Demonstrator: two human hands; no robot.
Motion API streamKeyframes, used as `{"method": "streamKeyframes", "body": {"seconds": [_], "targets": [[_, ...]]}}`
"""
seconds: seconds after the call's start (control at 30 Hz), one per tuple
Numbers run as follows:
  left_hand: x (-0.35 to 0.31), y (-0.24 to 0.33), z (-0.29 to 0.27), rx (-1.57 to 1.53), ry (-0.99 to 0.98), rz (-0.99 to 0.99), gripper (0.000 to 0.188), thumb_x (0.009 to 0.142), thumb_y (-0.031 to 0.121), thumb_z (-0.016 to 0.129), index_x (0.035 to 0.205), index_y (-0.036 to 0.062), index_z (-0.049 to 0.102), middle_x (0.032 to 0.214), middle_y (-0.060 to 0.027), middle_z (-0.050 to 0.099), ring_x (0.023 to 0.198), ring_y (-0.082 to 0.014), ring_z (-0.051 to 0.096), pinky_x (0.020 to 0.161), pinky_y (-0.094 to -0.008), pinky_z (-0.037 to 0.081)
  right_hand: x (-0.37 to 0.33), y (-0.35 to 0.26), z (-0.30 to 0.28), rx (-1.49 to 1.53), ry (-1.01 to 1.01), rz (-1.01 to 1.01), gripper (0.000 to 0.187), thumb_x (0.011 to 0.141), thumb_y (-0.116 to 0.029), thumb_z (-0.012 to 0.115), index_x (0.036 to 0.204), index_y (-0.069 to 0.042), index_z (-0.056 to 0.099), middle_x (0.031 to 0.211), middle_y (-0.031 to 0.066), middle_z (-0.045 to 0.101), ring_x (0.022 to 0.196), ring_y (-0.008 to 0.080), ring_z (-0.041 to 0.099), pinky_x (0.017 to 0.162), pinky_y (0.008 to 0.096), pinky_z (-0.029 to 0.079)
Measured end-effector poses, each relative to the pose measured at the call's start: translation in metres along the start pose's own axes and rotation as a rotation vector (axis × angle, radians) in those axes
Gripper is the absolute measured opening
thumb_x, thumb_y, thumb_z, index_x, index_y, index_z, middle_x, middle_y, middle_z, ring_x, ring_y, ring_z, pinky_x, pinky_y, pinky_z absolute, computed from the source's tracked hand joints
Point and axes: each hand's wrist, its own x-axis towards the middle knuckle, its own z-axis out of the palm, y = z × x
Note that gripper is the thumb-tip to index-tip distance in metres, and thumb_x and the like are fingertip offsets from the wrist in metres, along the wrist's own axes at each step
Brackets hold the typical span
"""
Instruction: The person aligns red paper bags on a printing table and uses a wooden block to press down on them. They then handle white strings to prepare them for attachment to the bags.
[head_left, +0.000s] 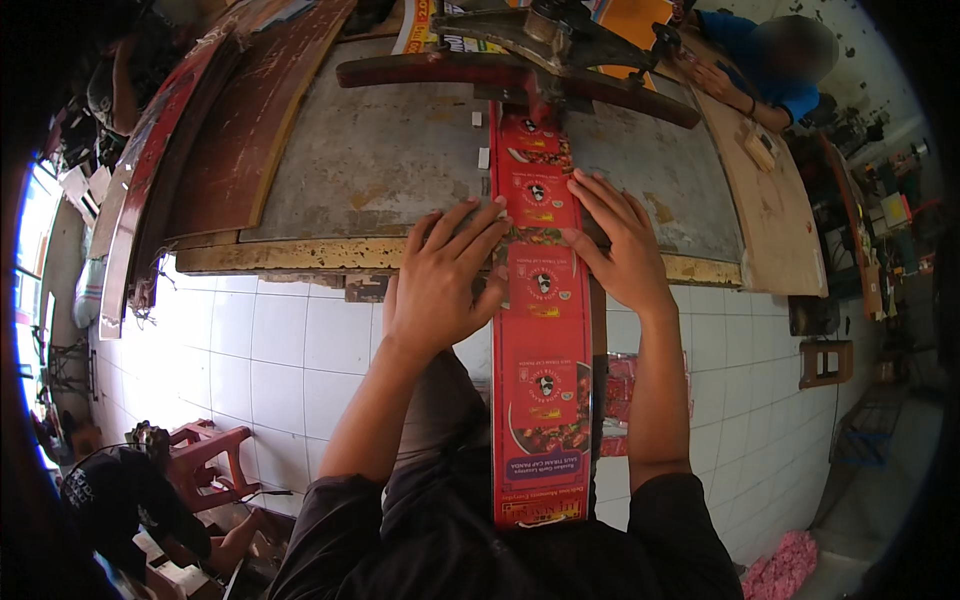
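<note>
A long red printed strip, which looks like card or paper, runs from my lap up onto a worn metal machine bed. Its far end passes under a dark red clamp bar. My left hand lies along the strip's left edge, fingers stretched out and thumb touching that edge. On the opposite edge rests my right hand, its fingers extended and its thumb spread apart. Neither hand is closed around the strip. Whether it is one sheet or a stack, I cannot tell.
Two small white blocks sit on the machine bed left of the strip. Wooden boards flank it. A person in blue works at the far right; another crouches near a red stool. Red printed packs lie below.
</note>
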Motion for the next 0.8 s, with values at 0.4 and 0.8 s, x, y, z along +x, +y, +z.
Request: {"method": "streamKeyframes", "body": {"seconds": [0.4, 0.8], "targets": [[0.0001, 0.0001, 0.0005, -0.006, 0.0, -0.001, 0.056, 0.084, 0.02, 0.065, 0.139, 0.0075, 0.068, 0.155, -0.0068, 0.062, 0.143, -0.0336, 0.054, 0.119, -0.0537, 0.037, -0.0005, -0.0002, -0.0011, 0.013, 0.005, -0.008, 0.063, 0.103, -0.047, 0.068, 0.156, -0.013, 0.056, 0.164, 0.0039, 0.052, 0.156, 0.023, 0.042, 0.129, 0.0504, 0.03], [-0.0003, -0.0001, 0.0006, -0.001, -0.008, 0.004, 0.055, 0.086, 0.02, 0.065, 0.139, 0.0067, 0.068, 0.155, -0.0075, 0.062, 0.144, -0.0336, 0.054, 0.119, -0.0532, 0.037, -0.0005, 0.0011, -0.0008, 0.011, 0.0, 0.002, 0.064, 0.103, -0.048, 0.068, 0.156, -0.014, 0.056, 0.164, 0.0035, 0.051, 0.156, 0.0227, 0.041, 0.129, 0.0506, 0.03]]}}
